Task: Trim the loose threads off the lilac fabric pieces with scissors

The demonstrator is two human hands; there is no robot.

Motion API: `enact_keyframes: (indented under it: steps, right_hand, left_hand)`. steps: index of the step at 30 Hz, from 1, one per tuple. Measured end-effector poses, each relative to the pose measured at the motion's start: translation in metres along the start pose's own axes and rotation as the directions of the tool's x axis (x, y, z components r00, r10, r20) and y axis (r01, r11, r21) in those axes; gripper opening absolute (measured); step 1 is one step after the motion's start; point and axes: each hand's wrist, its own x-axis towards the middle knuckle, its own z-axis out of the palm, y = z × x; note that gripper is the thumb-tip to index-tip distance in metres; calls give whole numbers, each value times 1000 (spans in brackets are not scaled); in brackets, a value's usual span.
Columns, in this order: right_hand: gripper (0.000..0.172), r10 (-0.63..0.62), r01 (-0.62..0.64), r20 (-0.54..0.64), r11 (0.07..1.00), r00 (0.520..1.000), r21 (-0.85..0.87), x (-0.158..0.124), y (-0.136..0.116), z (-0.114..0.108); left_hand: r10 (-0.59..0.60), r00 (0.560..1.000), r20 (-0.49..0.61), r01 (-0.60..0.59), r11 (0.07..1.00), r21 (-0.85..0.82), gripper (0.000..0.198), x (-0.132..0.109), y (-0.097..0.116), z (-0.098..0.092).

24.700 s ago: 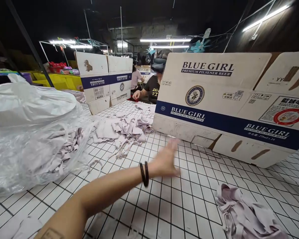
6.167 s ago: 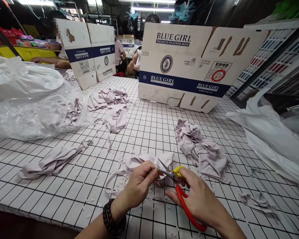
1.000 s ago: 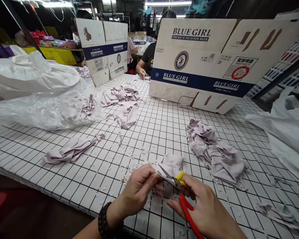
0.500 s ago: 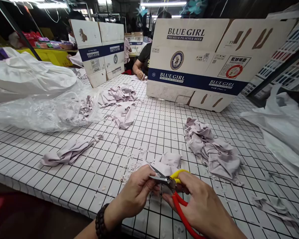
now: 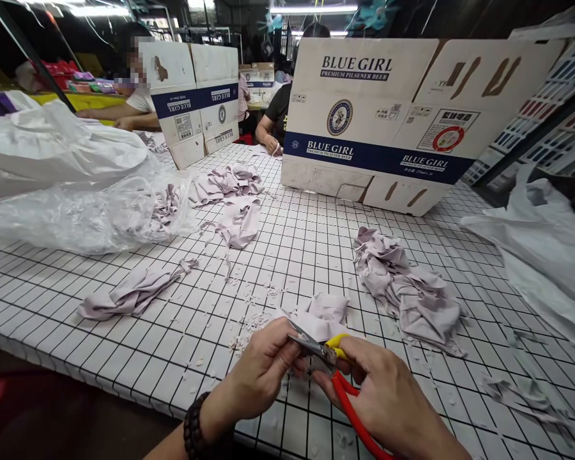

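Note:
My left hand [image 5: 268,364] pinches a pale lilac piece of fabric [image 5: 322,314] at the table's near side; most of the cloth lies just beyond my fingers. In my right hand [image 5: 383,386] are scissors [image 5: 349,399] with one red and one yellow handle. Their blades point left and lie against the left fingertips, nearly closed over the fabric edge, though the exact spot is hidden by the fingers. Small cut scraps [image 5: 249,329] are scattered on the table beside my left hand.
Crumpled lilac fabric pieces lie right [image 5: 407,287], left [image 5: 134,291] and farther back [image 5: 239,220] on the grid-patterned table [image 5: 211,345]. Clear plastic bags [image 5: 86,214] rest at left, a white bag [image 5: 546,236] at right. Cardboard boxes [image 5: 364,115] stand behind; co-workers sit beyond them.
The scissor blades have closed further together at my left fingertips. A co-worker with outstretched arms has come into sight behind the left box.

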Motion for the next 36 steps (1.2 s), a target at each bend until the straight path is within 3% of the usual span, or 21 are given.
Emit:
enact_keyframes:
  steps: [16, 25, 29, 31, 34, 36]
  right_hand:
    - [44, -147, 146, -171, 989, 974, -18, 2, 10, 9]
    - [43, -234, 221, -275, 972, 933, -75, 5, 10, 11]
    - [46, -189, 207, -223, 976, 956, 61, 7, 12, 14]
    - [44, -97, 124, -122, 965, 988, 233, 7, 13, 11]
    - [36, 42, -73, 68, 832, 997, 549, 7, 19, 6]
    - [37, 103, -155, 118, 746, 988, 647, 8, 25, 6]
  left_hand:
    - [-82, 997, 6, 82, 986, -146, 32, 0, 2, -1]
    - [-150, 988, 29, 152, 953, -262, 29, -3, 0, -1]
    - [-168, 986, 16, 165, 939, -302, 31, -4, -3, 0]
    - [-178, 984, 17, 174, 934, -311, 31, -4, -5, -1]
    - [-188, 982, 20, 185, 936, -298, 31, -4, -5, -2]
    - [-185, 983, 17, 183, 943, -279, 31, -3, -4, -4]
